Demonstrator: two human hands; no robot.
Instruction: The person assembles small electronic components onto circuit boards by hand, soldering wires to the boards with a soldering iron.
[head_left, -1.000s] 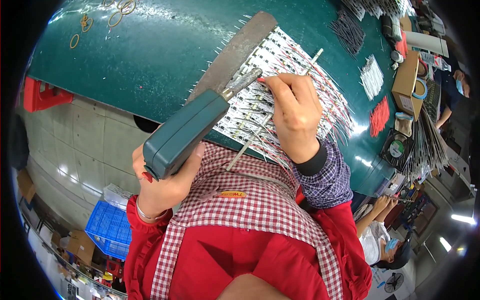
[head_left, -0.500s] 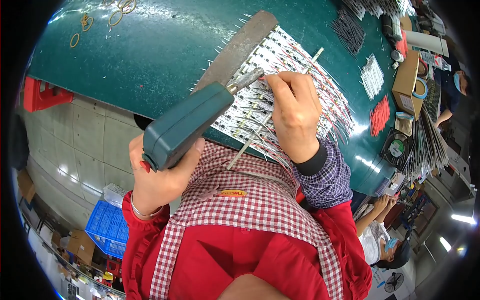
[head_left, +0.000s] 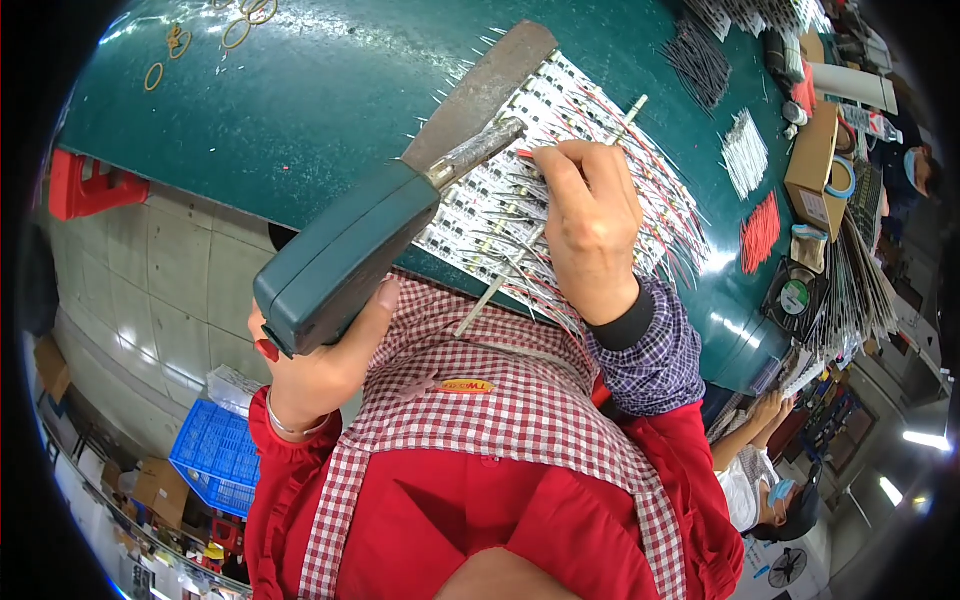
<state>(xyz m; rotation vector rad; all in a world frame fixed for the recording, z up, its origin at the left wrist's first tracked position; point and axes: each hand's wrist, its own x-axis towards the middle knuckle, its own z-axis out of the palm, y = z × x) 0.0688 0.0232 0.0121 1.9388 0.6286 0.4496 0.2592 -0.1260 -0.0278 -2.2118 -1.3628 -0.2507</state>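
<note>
My left hand (head_left: 325,370) is wrapped round a dark green gun-shaped tool (head_left: 345,255) with a scuffed metal barrel. The barrel's tip lies over a sheet of small white circuit boards (head_left: 465,205), just left of my right fingertips. With thumb and forefinger, my right hand (head_left: 593,225) pinches a thin red wire (head_left: 525,153), whose end points toward the boards. Many red and white wires (head_left: 650,215) fan out from the sheet to the right. A thin rod (head_left: 490,300) crosses over them. A flat brown metal bar (head_left: 485,85) lies along the sheet's left edge.
Bundles of black (head_left: 697,65), white (head_left: 744,155) and red wires (head_left: 760,232) lie on the green table (head_left: 250,130). Rubber bands (head_left: 178,42) rest far left. A cardboard box (head_left: 815,170) stands right; a blue crate (head_left: 215,455) is lower left. A co-worker (head_left: 765,490) sits right.
My left hand has drawn back left and slightly down with the tool. Its tip has moved a little up and away from my right fingertips. My right hand has barely moved.
</note>
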